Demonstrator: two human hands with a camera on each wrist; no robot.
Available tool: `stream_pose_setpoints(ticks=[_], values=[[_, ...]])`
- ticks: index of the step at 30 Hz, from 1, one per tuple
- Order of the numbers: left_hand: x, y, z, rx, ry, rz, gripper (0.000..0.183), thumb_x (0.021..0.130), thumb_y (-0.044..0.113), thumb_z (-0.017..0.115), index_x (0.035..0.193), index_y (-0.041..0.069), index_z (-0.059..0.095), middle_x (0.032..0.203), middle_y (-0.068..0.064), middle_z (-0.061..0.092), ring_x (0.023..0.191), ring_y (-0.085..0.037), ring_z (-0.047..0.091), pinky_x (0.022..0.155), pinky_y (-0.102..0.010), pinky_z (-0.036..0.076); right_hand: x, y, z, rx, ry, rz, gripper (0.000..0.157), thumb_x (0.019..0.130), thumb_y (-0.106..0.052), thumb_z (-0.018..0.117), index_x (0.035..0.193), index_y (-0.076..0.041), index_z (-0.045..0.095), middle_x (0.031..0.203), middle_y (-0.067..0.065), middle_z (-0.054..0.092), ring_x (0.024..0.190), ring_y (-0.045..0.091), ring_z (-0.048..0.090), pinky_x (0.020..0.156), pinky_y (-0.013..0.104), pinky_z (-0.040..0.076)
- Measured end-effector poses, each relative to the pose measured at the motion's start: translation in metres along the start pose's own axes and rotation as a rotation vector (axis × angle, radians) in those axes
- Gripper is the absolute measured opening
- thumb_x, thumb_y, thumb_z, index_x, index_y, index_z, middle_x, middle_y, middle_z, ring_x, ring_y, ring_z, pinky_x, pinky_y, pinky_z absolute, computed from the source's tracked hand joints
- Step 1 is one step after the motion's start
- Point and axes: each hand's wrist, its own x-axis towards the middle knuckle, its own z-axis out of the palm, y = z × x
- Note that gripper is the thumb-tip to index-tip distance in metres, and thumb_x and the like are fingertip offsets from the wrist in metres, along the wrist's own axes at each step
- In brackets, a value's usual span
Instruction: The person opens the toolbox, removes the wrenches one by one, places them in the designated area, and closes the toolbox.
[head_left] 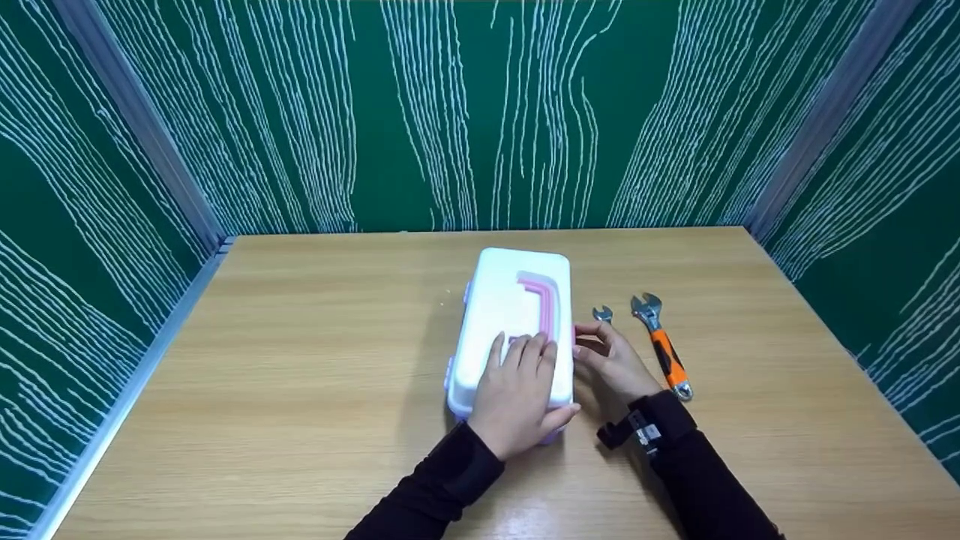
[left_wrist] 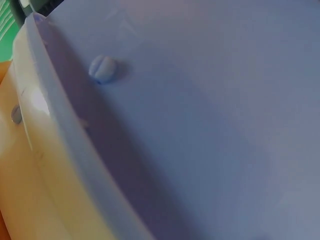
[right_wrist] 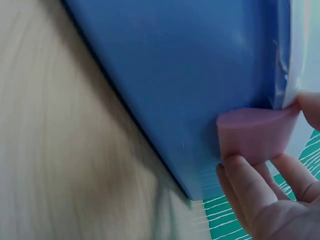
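Note:
A toolbox with a white lid (head_left: pixel 499 300), a folded pink handle (head_left: pixel 546 304) and a bluish-purple body (right_wrist: pixel 165 75) stands shut on the table. My left hand (head_left: pixel 514 401) rests on the near part of the lid, fingers extended towards the handle, thumb over the right edge. At the box's right side, my right hand (head_left: pixel 619 367) holds the pink latch (right_wrist: pixel 257 132). Its fingers curl under the latch while the thumb touches near the lid's rim. The left wrist view shows the purple box wall (left_wrist: pixel 200 125) close up, with the hand out of sight.
Right of the box lie an adjustable wrench (head_left: pixel 664 349) with an orange and black grip and a smaller wrench (head_left: pixel 602 313), partly hidden by my right hand. Green walls with white streaks surround the wooden table (head_left: pixel 315 360) at the back and sides.

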Motion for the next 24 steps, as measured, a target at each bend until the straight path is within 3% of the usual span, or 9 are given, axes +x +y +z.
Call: stream_pose_setpoints(ticks=[4, 11, 18, 22, 24], values=[[-0.001, 0.000, -0.001, -0.009, -0.014, -0.004, 0.084, 0.084, 0.074, 0.049, 0.137, 0.009, 0.053, 0.136, -0.006, 0.058, 0.123, -0.023, 0.054, 0.110, -0.050, 0.038, 0.000, 0.001, 0.001, 0.043, -0.003, 0.011, 0.046, 0.092, -0.004, 0.060, 0.134, 0.006, 0.042, 0.135, 0.020, 0.048, 0.112, 0.011, 0.058, 0.095, 0.020, 0.050], [-0.002, -0.001, -0.002, -0.038, -0.032, -0.002, 0.086, 0.085, 0.075, 0.047, 0.138, 0.008, 0.052, 0.138, -0.008, 0.057, 0.126, -0.024, 0.052, 0.112, -0.050, 0.036, 0.001, 0.000, -0.001, 0.040, -0.025, 0.031, 0.050, 0.092, -0.009, 0.063, 0.135, 0.005, 0.041, 0.138, 0.022, 0.047, 0.116, 0.015, 0.057, 0.098, 0.022, 0.049], [0.000, -0.002, -0.007, -0.072, -0.100, 0.023, 0.087, 0.088, 0.074, 0.043, 0.142, 0.007, 0.047, 0.143, -0.010, 0.053, 0.134, -0.025, 0.049, 0.117, -0.048, 0.032, 0.000, -0.013, -0.012, -0.176, -0.040, 0.039, 0.046, 0.093, -0.015, 0.065, 0.133, 0.003, 0.050, 0.137, 0.023, 0.052, 0.122, 0.031, 0.055, 0.098, 0.027, 0.046], [0.002, -0.006, -0.012, -0.162, -0.146, 0.022, 0.084, 0.091, 0.071, 0.040, 0.144, 0.006, 0.046, 0.147, -0.012, 0.049, 0.139, -0.026, 0.043, 0.119, -0.046, 0.029, 0.000, -0.020, -0.015, -0.305, -0.048, 0.026, 0.048, 0.095, -0.024, 0.064, 0.135, -0.001, 0.053, 0.135, 0.021, 0.055, 0.122, 0.034, 0.056, 0.098, 0.034, 0.049], [0.003, -0.011, -0.016, -0.206, -0.178, 0.003, 0.083, 0.092, 0.071, 0.039, 0.145, 0.008, 0.045, 0.151, -0.012, 0.045, 0.143, -0.027, 0.039, 0.120, -0.048, 0.026, -0.001, -0.024, -0.015, -0.369, -0.022, -0.024, 0.049, 0.096, -0.028, 0.063, 0.135, 0.000, 0.054, 0.135, 0.022, 0.057, 0.121, 0.036, 0.056, 0.098, 0.040, 0.051]])
